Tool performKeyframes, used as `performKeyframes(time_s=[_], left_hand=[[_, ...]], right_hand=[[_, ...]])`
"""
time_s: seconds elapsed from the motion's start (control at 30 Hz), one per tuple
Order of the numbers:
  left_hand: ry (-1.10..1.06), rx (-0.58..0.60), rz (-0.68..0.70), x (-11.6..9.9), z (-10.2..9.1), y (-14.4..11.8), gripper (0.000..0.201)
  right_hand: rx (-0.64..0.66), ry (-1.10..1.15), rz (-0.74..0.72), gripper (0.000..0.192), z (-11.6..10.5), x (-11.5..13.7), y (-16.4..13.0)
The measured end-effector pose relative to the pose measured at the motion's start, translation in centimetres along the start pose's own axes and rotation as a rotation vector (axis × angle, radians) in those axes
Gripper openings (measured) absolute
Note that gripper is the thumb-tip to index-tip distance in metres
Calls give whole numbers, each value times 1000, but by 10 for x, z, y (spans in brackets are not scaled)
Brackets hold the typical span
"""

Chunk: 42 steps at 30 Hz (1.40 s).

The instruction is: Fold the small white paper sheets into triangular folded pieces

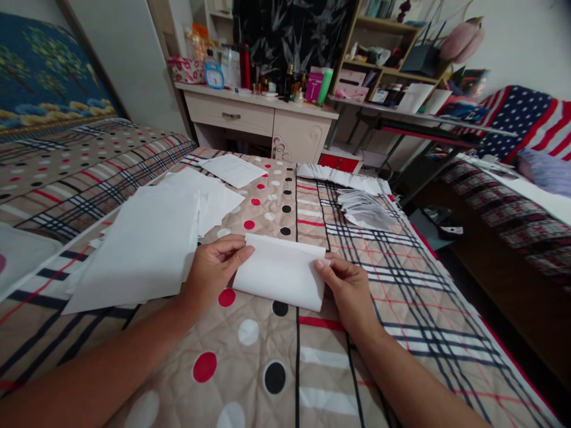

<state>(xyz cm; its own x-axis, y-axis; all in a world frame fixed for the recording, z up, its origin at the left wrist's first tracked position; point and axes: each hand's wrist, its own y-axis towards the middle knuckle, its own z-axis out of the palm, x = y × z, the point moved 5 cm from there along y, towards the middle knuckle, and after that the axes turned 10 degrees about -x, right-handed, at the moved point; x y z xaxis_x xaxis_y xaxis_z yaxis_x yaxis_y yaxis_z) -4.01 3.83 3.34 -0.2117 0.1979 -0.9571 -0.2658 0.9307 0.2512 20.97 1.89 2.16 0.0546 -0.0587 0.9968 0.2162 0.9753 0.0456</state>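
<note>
A folded sheet of white paper [281,270] is held between my two hands, just over the quilted bedspread. My left hand [215,267] pinches its upper left corner between thumb and fingers. At the upper right corner, my right hand [345,285] grips it the same way, thumb on top. A narrow flap shows along the paper's far edge. Left of my left hand lies a messy pile of white sheets [143,244]. Beyond it rests a separate white sheet [234,170].
Folded papers lie in a long row [343,177] and a fanned stack [363,209] at the far right of the bedspread [250,371]. A white dresser [229,113] stands behind the bed. To the right are a desk [428,119] and another bed [513,208].
</note>
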Motion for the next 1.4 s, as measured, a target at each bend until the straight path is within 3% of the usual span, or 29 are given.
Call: performKeyframes(time_s=[0.17, 0.3, 0.43, 0.67, 0.83, 0.97, 1.1, 1.4], left_hand=[[-4, 15, -33, -1, 0, -3, 28], [-10, 51, -47, -4, 2, -5, 28], [-62, 26, -99, -1, 2, -5, 29], [-79, 74, -161, -2, 5, -8, 33], [-56, 101, -112, -2, 5, -10, 32], [-32, 22, -40, -2, 3, -7, 31], [-48, -19, -53, -1, 2, -5, 31], [-6, -10, -26, -2, 0, -6, 24]], right_hand=[[-110, -25, 59, 47, -3, 0, 0], [-181, -20, 112, 44, -6, 1, -1], [-165, 76, 122, 38, -7, -2, 0], [-247, 66, 51, 36, -12, -3, 2], [-249, 87, 27, 41, -10, 4, 2], [-241, 72, 17, 48, -10, 6, 3], [-235, 68, 18, 55, -10, 7, 3], [-236, 49, -29, 48, -9, 11, 1]])
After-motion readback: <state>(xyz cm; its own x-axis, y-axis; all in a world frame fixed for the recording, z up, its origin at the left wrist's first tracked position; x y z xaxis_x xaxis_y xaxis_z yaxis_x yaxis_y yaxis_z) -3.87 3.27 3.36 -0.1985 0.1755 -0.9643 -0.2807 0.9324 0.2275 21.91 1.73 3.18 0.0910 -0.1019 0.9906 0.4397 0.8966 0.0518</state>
